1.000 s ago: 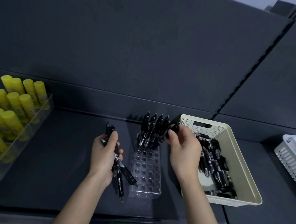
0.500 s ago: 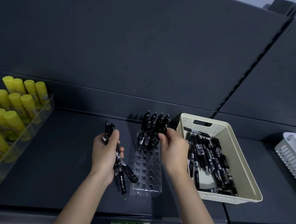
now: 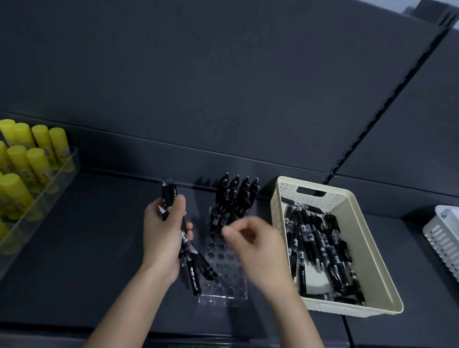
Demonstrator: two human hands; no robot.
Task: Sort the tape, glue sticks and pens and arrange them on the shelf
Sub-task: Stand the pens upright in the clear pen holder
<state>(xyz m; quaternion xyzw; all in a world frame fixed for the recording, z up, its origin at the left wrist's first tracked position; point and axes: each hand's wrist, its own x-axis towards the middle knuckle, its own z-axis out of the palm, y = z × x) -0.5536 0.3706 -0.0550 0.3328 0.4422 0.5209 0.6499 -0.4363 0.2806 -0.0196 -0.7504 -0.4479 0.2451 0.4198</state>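
The left hand (image 3: 163, 232) grips a splayed bundle of black pens (image 3: 196, 264), tips down beside the clear pen rack (image 3: 222, 287) on the shelf (image 3: 91, 242). So loose a fan could let one slip or jog the rack. The right hand (image 3: 255, 247) hovers, blurred, over empty holes with its fingers partly curled; I cannot tell whether it pinches anything. Standing pens (image 3: 235, 196) crowd the far rows. A cream basket (image 3: 380, 276) of loose pens sits right, glue sticks (image 3: 13, 163) left.

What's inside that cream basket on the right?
A jumbled pile of black pens fills the cream basket. Anything beneath the pile is hidden.
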